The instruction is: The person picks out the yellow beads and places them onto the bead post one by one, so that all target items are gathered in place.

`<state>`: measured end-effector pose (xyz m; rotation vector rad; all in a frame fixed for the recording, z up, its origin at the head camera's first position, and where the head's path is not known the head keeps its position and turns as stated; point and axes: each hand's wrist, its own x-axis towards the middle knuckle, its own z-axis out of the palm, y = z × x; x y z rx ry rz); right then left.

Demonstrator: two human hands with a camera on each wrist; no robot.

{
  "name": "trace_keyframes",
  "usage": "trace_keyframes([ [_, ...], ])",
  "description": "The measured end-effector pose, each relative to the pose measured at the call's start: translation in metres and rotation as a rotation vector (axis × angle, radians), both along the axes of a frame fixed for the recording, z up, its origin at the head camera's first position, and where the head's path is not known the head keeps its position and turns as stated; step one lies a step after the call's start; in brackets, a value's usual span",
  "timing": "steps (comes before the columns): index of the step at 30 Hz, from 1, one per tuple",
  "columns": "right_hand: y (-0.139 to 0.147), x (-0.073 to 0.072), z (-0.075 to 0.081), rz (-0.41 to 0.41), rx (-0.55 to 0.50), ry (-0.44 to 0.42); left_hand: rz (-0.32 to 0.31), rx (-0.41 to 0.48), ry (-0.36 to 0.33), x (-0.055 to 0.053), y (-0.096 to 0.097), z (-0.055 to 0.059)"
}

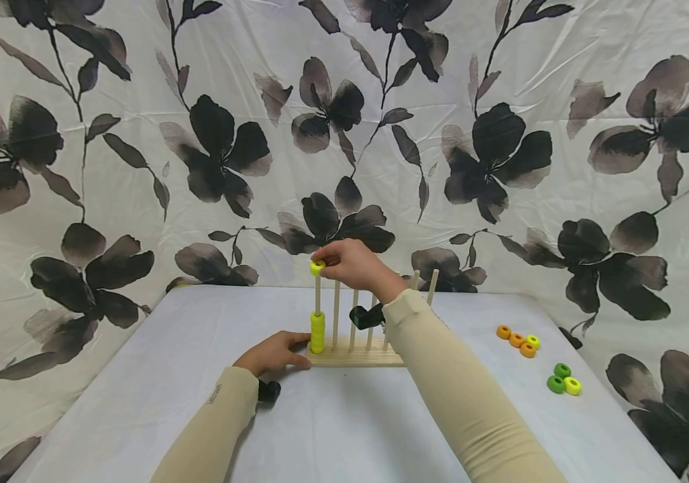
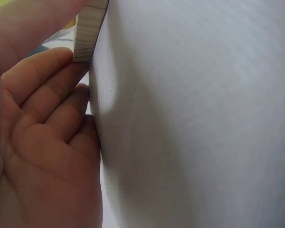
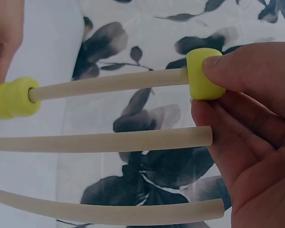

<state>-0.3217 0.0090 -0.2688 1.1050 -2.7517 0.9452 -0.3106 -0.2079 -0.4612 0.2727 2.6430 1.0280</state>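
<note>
A wooden peg rack stands upright on the table, its flat base (image 1: 356,358) carrying a row of pale pegs. At the base's left end my left hand (image 1: 270,353) steadies it, thumb at the front corner and fingers around the end; the left wrist view has those fingers against the end grain (image 2: 88,40). My right hand (image 1: 357,265) pinches a yellow bead (image 3: 202,76) between thumb and fingers, right at the top of the leftmost peg (image 3: 109,84). Lower on that peg sits a stack of several yellow beads (image 1: 317,333). The neighbouring pegs (image 3: 99,140) are bare.
On the right of the white-covered table (image 1: 332,429) lie loose beads in two groups: several orange beads (image 1: 516,340) with a yellow bead (image 1: 533,342), and nearer, green beads (image 1: 555,384) with a yellow-green bead (image 1: 572,386). A floral cloth (image 1: 344,134) hangs behind.
</note>
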Motion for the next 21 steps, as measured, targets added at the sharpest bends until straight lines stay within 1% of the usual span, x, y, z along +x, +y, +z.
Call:
trace_keyframes([
  [9, -0.0004, 0.0012, 0.0002, -0.007, 0.034, 0.011, -0.004, -0.011, 0.009, -0.0002, -0.0001, -0.0001],
  [15, -0.0007, 0.0015, -0.0002, -0.012, 0.051, 0.028, 0.003, -0.011, 0.001, 0.0013, 0.0016, 0.0020],
  [21, -0.0011, 0.0038, 0.0001, -0.005, 0.058, 0.022, 0.015, -0.014, -0.011, 0.0024, 0.0017, 0.0025],
])
